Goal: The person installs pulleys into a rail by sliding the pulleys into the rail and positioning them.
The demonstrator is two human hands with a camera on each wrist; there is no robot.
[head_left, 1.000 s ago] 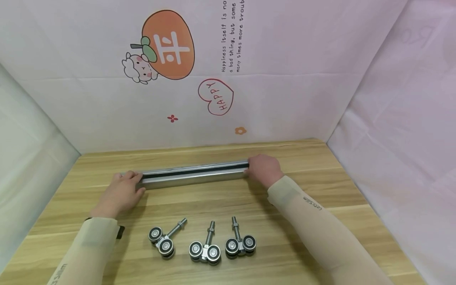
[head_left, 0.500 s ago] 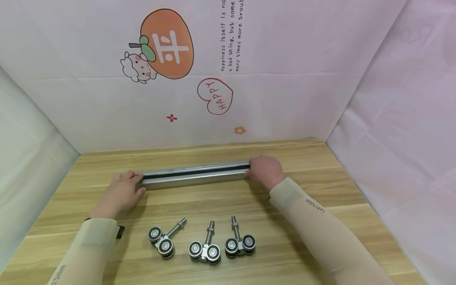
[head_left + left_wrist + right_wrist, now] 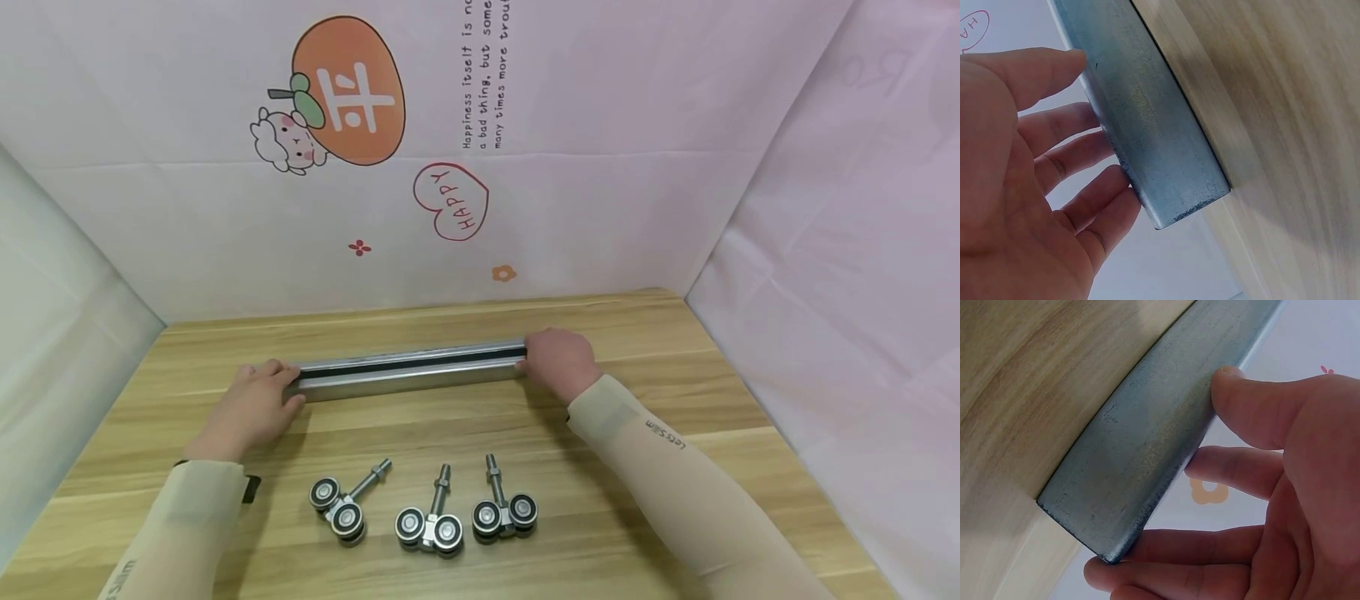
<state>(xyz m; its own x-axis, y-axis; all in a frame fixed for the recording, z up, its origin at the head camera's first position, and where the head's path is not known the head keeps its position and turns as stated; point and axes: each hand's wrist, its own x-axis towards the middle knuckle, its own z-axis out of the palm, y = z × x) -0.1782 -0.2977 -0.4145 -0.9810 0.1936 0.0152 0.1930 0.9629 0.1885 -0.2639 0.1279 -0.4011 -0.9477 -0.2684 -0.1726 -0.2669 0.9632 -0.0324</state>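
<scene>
A silver metal rail (image 3: pixel 412 379) with a dark slot along its top lies lengthwise across the back part of the table. My left hand (image 3: pixel 251 407) grips its left end, thumb on the near side and fingers over the top. At the opposite end my right hand (image 3: pixel 561 362) holds the rail the same way. Both wrist views show the rail's smooth side wall, with the thumb (image 3: pixel 1063 72) at its upper edge on the left and the other thumb (image 3: pixel 1235 403) on the right. The rail's far side is hidden.
Three roller hangers with threaded bolts lie in front of the rail: a left one (image 3: pixel 337 510), a middle one (image 3: pixel 430 531) and a right one (image 3: pixel 506 517). A white printed cloth (image 3: pixel 600 225) stands behind the wooden table (image 3: pixel 637 333), and plain cloth closes both sides.
</scene>
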